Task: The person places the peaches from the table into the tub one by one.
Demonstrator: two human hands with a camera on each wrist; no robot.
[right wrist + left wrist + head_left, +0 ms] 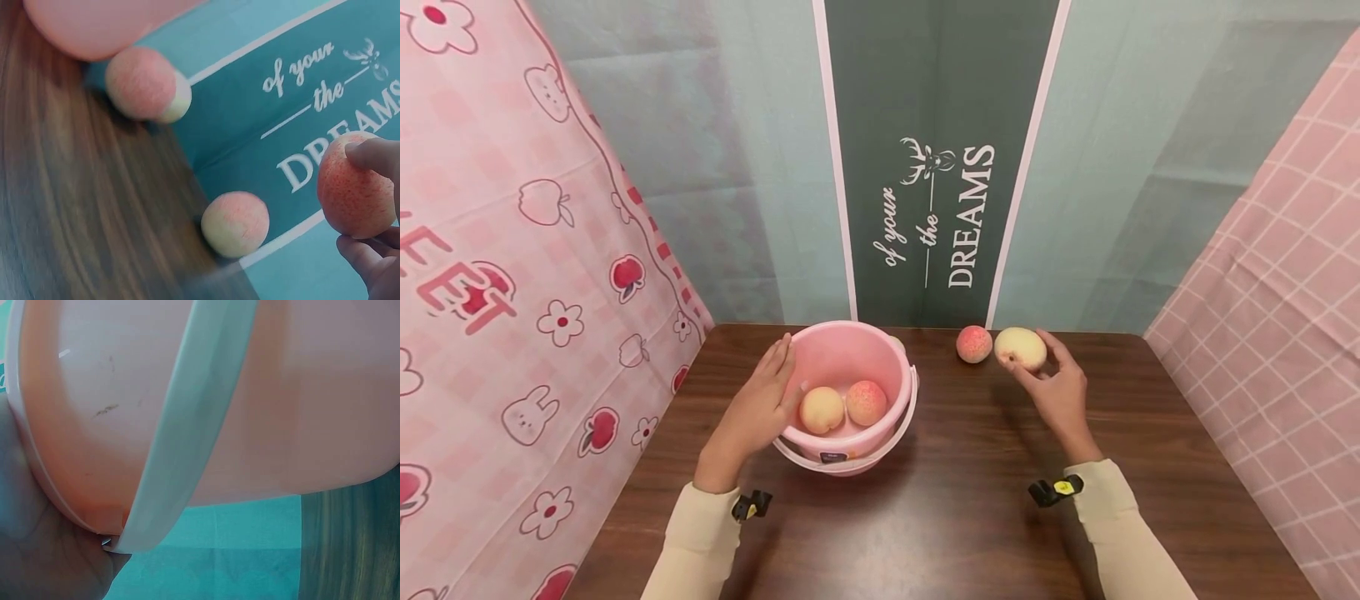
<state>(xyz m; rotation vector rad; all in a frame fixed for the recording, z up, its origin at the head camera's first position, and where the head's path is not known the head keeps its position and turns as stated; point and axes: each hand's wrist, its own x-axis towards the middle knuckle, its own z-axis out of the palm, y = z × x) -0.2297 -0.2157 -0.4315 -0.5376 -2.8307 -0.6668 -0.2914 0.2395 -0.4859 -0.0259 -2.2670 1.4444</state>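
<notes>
My left hand (762, 396) lies along the left rim of a pink bucket (853, 333), its fingers straight and the thumb at the rim. In the left wrist view that hand (47, 544) touches the rim beside the joint of the pale handle (187, 425). Two peaches, a yellowish one (822, 410) and a redder one (867, 403), lie inside the bucket. Off to the right, my right hand (1060, 396) grips a pale peach (1021, 349) between thumb and fingers, above the table. In the right wrist view the held peach (353, 187) shows its red side.
Left of the held peach, a red peach (973, 344) sits near the back edge of the dark wooden table (970, 500). A printed curtain (917, 83) hangs behind the table, with pink cloths (1292, 275) at both sides.
</notes>
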